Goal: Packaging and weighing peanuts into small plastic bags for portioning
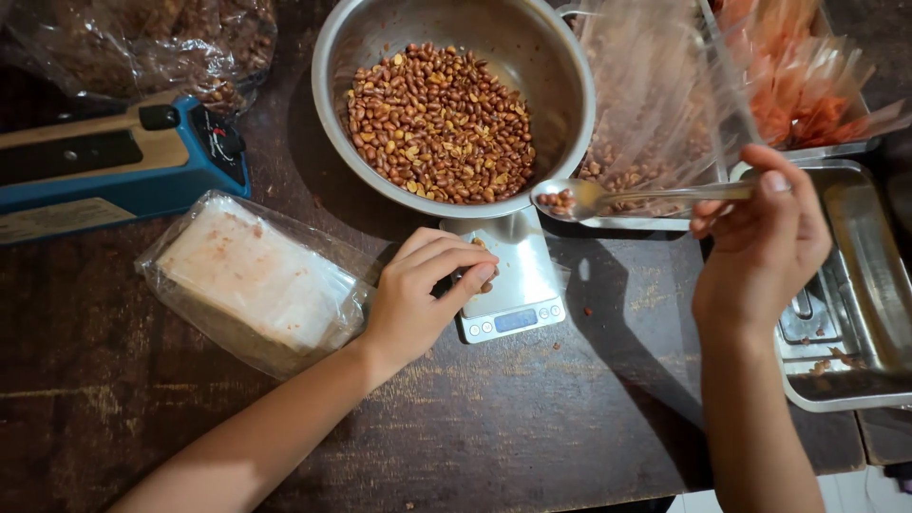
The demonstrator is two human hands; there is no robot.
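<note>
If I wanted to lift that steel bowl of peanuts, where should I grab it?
Probably by the rolled rim of the steel bowl, on its far-left edge. That side is open, while the near edge overhangs the small scale and the right side is crowded by the spoon and plastic bags. A second grip opposite would likely steady it.

Warm, fairly dim light falls from above and the far side, throwing soft shadows of both arms onto the dark wooden surface point(532, 418). Glare streaks the round steel bowl point(541, 57) and the clear plastic bags point(655, 85) at far right. Focus is sharp in the middle, and the corners are darker and slightly stretched.
</note>
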